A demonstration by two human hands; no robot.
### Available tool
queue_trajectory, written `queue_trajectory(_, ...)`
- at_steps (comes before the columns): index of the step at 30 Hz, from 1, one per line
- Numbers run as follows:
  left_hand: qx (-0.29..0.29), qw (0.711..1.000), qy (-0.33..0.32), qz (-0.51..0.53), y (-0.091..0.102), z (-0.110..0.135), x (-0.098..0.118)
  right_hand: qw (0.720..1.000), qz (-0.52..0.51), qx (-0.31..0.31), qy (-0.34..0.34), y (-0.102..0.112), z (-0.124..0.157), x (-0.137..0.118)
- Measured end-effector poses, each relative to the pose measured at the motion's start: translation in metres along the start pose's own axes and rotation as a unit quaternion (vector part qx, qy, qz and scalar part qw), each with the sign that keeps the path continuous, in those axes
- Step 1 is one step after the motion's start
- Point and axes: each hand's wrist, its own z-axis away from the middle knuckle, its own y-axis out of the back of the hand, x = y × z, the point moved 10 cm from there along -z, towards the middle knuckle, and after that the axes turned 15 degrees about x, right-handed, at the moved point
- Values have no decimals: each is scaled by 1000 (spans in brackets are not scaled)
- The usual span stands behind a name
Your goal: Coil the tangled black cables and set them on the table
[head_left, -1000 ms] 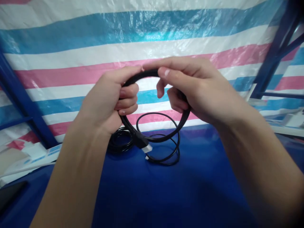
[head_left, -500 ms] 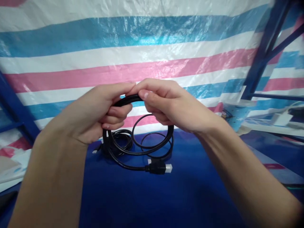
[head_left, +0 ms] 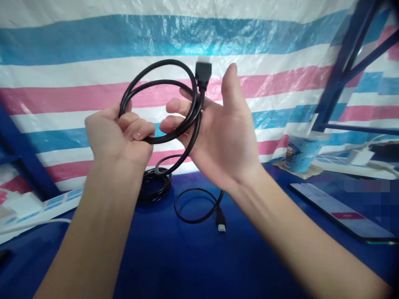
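Observation:
My left hand (head_left: 120, 135) is closed in a fist round a black cable (head_left: 156, 83) wound in loops and held up in front of the striped tarp. One plug (head_left: 203, 71) of the cable sticks up above my right hand (head_left: 224, 133). That hand has its palm turned up and its fingers spread, and the loops run across its fingertips. The cable hangs down to the blue table (head_left: 193, 257), where another loop ends in a second plug (head_left: 221, 220). A separate black coil (head_left: 155, 187) lies behind my left wrist.
A striped pink, blue and white tarp (head_left: 249, 50) hangs behind the table. A blue paper cup (head_left: 301, 151) stands at the right, a phone (head_left: 339, 211) lies in front of it. A white power strip (head_left: 46, 205) lies at the left. Blue rack posts (head_left: 346, 70) rise at both sides.
Both hands lifted the cable higher. My right hand let go of its pinch and opened under the loops. The big plug rose from the table to above my right hand.

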Motion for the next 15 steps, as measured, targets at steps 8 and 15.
queue_trajectory(8, -220, 928, -14, -299, -41, 42, -14, 941, 338, 4, 7, 34, -9, -23)
queue_trajectory(15, -273, 852, -12, -447, -35, 51, -27, 774, 617, -109, 95, 20, 0, -16)
